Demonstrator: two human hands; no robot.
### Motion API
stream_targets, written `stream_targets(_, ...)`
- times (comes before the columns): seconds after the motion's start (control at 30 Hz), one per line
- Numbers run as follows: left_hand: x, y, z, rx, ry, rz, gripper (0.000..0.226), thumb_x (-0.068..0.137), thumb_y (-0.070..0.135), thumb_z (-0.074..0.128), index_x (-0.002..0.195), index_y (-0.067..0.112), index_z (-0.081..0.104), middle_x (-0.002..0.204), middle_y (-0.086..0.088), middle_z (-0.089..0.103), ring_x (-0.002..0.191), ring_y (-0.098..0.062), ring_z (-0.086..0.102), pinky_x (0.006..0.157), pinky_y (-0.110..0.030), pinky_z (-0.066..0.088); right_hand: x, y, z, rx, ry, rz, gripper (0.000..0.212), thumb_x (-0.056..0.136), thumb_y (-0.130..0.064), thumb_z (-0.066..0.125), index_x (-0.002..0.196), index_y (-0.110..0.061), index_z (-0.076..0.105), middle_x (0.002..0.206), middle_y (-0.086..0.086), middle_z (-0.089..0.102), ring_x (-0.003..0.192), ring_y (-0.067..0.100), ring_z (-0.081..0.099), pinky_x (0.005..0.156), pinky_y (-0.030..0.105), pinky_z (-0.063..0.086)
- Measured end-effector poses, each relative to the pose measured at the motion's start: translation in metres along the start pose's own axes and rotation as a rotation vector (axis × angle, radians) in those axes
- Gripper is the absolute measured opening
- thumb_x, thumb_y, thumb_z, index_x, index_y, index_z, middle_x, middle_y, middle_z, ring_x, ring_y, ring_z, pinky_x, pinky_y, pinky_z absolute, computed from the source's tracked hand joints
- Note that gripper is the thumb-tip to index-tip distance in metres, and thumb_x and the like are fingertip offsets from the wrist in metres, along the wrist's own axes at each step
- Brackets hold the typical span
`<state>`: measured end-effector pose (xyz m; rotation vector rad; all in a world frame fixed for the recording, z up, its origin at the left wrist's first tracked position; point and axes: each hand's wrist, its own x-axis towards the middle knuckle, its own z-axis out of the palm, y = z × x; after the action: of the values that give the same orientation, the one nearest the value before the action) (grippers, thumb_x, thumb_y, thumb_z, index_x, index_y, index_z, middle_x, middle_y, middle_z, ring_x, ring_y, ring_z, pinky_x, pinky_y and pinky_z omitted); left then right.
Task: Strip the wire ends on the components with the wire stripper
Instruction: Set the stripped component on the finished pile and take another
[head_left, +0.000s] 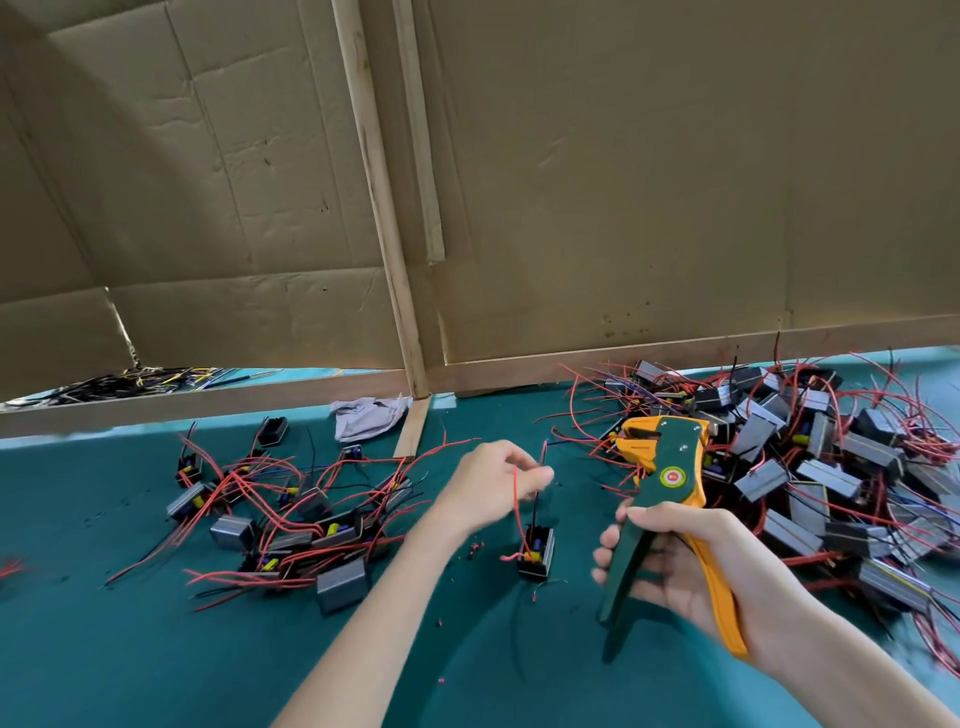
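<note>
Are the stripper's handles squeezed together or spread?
Spread: the stripper in the right hand shows a gap between green and orange handles.

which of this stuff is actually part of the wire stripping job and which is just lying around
In the job:
- wire stripper, gripped by the right hand
- component, its wires pinched by the left hand
- left pile of components
- right pile of components

Lying about:
- crumpled cloth
- wire bundle behind the wooden rail
- cardboard wall

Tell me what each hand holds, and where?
The right hand grips the wire stripper by its two handles; the left hand pinches the red and black wires of a component near their ends.
</note>
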<state>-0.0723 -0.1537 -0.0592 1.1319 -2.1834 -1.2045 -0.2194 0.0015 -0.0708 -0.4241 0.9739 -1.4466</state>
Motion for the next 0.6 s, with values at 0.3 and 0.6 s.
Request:
stream_targets(0.3,-0.009,0.021,-0.002,-0.623,0.023,0.092,0.012,0.087,-0.002,0.064,0.087,0.008,0.057,0.074,-0.006,0.074,0.063,-0.017,0.070,0.060,-0.021,0.054,-0.006,0.000,0.007,-0.033,-0.018,-0.009,0.040,0.053,-0.008,0.072,0.089,0.004,0.062,0.075,0.025,0.065,0.065,0.038,0.068,0.060,0.046,0.059)
stream_targets(0.6,-0.027,0.050,-0.030,-0.521,-0.015,0.220,0.014,0.093,0.000,0.055,0.089,0.011,0.062,0.074,0.003,0.069,0.059,-0.010,0.057,0.066,-0.020,0.051,-0.013,-0.002,0.016,-0.111,-0.126,-0.048,0.030,0.061,-0.008,0.071,0.088,0.003,0.062,0.076,0.025,0.061,0.067,0.038,0.065,0.063,0.046,0.058)
